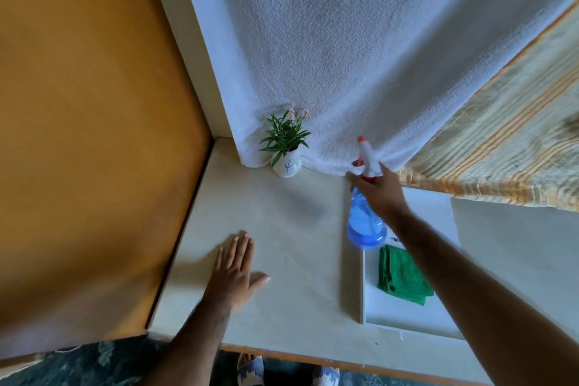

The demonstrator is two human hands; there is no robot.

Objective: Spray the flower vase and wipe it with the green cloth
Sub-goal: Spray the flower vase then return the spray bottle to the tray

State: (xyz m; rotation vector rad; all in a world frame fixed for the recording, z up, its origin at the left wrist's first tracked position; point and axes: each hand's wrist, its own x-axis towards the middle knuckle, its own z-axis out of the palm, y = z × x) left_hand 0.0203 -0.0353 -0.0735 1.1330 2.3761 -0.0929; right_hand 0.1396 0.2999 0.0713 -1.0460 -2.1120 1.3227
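While a white towel [360, 57] hangs down the wall behind it and an orange panel [87, 122] closes off the left side, a pale table [291, 229] fills the middle of the scene. A striped cloth [501, 147] drapes at the right rear. A white tray [407, 316] lies on the table's right part, and a folded green cloth [402, 276] rests in it. The person's right hand [380, 188] is wrapped around the neck of a spray bottle [365, 223] holding blue liquid, its red-tipped white nozzle raised toward the rear; the bottle's base shows just above the tray's far left corner, whether resting there or lifted cannot be told. The left hand [233, 273] lies flat on the table, palm down, fingers spread, holding nothing. A small white vase [287, 166] with green leaves and pink blooms stands at the back of the table against the towel, well left of the bottle.
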